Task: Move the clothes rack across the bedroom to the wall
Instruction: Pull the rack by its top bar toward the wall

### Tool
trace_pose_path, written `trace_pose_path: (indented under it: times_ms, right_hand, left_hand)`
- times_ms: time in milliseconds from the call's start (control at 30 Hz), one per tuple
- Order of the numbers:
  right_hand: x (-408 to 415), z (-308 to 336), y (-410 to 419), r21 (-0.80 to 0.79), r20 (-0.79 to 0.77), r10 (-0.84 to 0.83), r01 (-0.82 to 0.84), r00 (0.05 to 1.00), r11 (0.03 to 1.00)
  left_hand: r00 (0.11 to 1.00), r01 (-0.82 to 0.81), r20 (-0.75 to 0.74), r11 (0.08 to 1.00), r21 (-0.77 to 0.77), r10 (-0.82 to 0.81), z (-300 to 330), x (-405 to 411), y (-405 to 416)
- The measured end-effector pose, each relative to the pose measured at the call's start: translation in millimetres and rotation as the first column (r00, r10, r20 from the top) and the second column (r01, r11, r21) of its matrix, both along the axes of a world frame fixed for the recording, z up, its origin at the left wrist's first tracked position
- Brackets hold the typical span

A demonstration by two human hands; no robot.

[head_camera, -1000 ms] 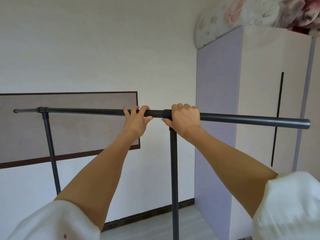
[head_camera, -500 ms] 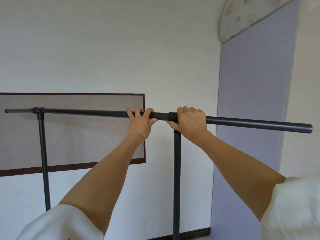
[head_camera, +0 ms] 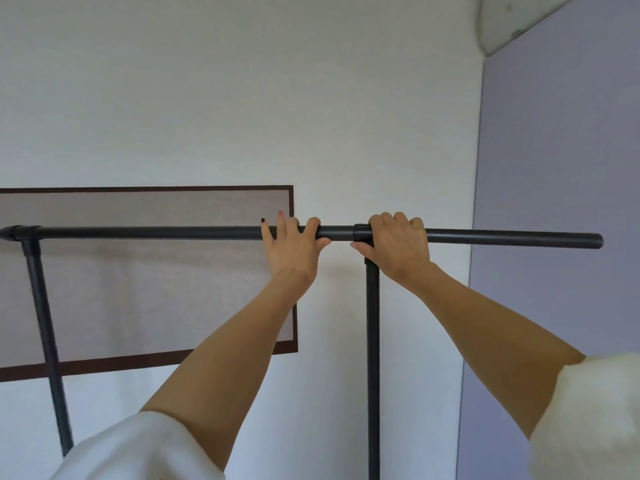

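- The clothes rack (head_camera: 173,233) stands in front of a pale wall (head_camera: 242,98); its dark top bar runs level across the view, from a corner joint at the left edge to a free end near the purple wardrobe side (head_camera: 561,202) on the right.
- The left hand (head_camera: 292,249) lies on the top bar just left of the middle joint, palm against the bar, thumb hooked under it; the fingers (head_camera: 280,223) reach up over the bar and are only loosely curled, so it is a light hold, not a full clasp.
- The right hand (head_camera: 398,247) is wrapped tight around the bar at the T-joint (head_camera: 361,233), knuckles on top, thumb beneath.
- The two hands sit close together on the bar but do not touch.
- The middle upright (head_camera: 373,358) drops straight down from the joint under the right hand to the bottom edge.
- The left upright (head_camera: 45,334) descends from the corner joint, slanting a little in the wide lens.
- A brown-framed grey panel (head_camera: 138,278) is fixed on the wall behind the rack's left half.
- White sleeves (head_camera: 138,448) cover both upper arms at the bottom corners.
- How near the rack is to the wall cannot be told; the rack's feet are out of view.
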State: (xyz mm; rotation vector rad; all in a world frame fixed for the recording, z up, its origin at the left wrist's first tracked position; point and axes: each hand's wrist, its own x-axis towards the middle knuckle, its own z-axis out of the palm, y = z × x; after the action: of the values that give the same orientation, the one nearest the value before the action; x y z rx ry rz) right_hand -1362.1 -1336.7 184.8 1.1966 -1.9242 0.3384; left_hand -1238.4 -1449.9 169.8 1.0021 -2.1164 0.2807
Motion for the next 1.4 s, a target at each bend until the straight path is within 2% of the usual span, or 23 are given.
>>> trace_pose_path:
  times_ms: [333,667,967,1167,1300,1400]
  right_hand:
    - [-100.7,-17.3,-76.9,-0.036,0.073,-0.023,0.026,0.997,0.999]
    - [-216.7,-19.1,-136.3,-0.102,0.060,0.104,-0.097,0.993,0.990]
    - [-323.6,-9.0,-161.6,-0.098,0.059,0.117,-0.111,0.991,0.989]
    - [-354.1,-17.8,-173.3,-0.150,0.061,0.097,-0.087,0.993,0.985]
    - [-368.6,-36.7,-167.3,-0.279,0.129,0.186,-0.144,0.974,0.950]
    - [-371.2,-55.4,-158.4,-0.324,0.133,0.288,-0.233,0.948,0.917]
  left_hand:
    - [0.997,0.062,0.049,0.994,-0.094,-0.058,-2.8,-91.4,-76.1]
    - [0.991,0.100,-0.079,0.989,-0.110,-0.109,-4.8,-197.5,-127.0]
    - [0.982,0.107,-0.139,0.986,-0.125,-0.124,3.6,-303.3,-146.6]
    - [0.978,0.129,-0.142,0.979,-0.160,-0.152,-3.0,-338.5,-164.4]
    - [0.964,0.170,-0.160,0.955,-0.242,-0.212,-16.0,-356.5,-157.7]
    - [0.957,0.132,-0.195,0.919,-0.372,-0.216,-29.8,-355.8,-152.6]
